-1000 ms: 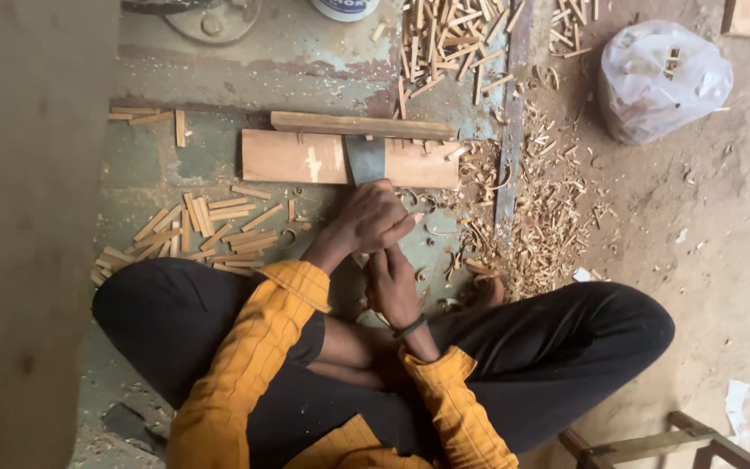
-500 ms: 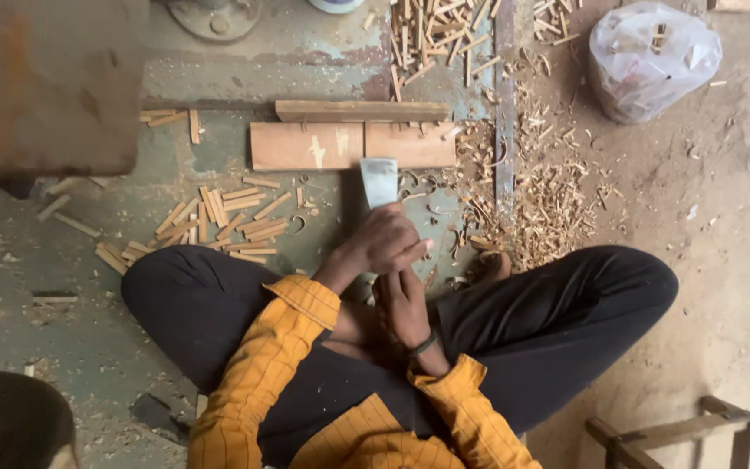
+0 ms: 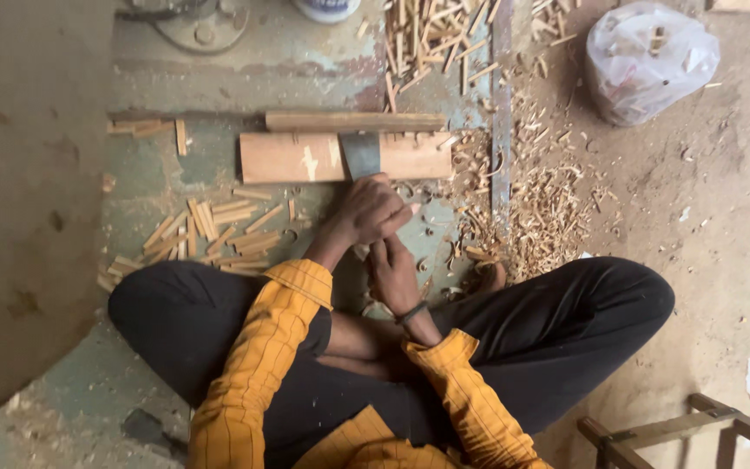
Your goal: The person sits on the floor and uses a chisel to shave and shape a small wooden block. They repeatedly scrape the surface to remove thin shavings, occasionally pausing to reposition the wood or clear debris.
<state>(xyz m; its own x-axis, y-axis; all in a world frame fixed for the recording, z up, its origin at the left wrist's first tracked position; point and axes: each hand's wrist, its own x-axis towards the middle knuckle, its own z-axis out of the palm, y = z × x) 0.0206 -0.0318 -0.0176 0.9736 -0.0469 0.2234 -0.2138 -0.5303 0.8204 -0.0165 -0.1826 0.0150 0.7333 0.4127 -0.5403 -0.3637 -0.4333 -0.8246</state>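
Blade on wooden block — left hand gripping.

A board lies at twelve o'clock from the hands, a blade resting on it. Cut sticks lie at nine o'clock, shavings at three, a bag at two, more sticks beyond the board.

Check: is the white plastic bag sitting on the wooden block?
No, the white plastic bag lies on the dirt floor at the upper right, well apart from the wooden block, which lies flat in front of the left hand.
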